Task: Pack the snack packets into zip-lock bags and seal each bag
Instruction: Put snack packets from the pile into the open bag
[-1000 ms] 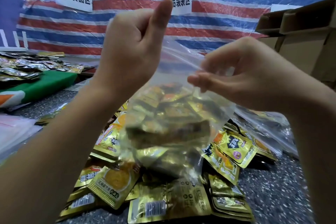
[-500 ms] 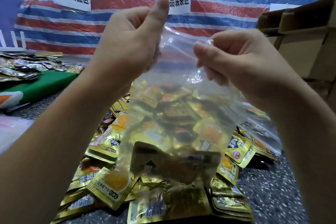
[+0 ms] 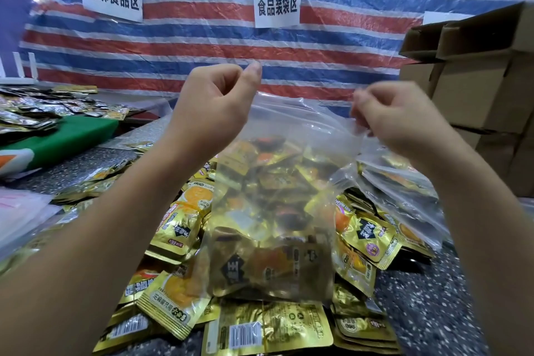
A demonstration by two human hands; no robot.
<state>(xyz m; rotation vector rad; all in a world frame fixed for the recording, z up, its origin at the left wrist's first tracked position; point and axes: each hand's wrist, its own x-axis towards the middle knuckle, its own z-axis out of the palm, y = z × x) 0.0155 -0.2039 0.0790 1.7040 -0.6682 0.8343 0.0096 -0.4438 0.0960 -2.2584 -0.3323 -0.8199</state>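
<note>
A clear zip-lock bag (image 3: 289, 136) hangs upright in front of me, its lower half filled with several gold snack packets (image 3: 268, 266). My left hand (image 3: 213, 107) pinches the bag's top edge at the left end, thumb up. My right hand (image 3: 398, 118) pinches the same top edge at the right end; it is slightly blurred. The bag's bottom sits on a heap of loose gold snack packets (image 3: 179, 228) on the speckled table (image 3: 427, 303).
Another filled clear bag (image 3: 404, 193) lies at the right, behind the heap. Cardboard boxes (image 3: 476, 89) are stacked at the right. A green board (image 3: 66, 139) with more packets sits at the far left, flat clear bags (image 3: 20, 211) at the left edge. A striped tarp with paper signs hangs behind.
Both hands have come lower in view and moved apart along the bag's top edge, the right hand sliding to the right end. The bag hangs lower and wider.
</note>
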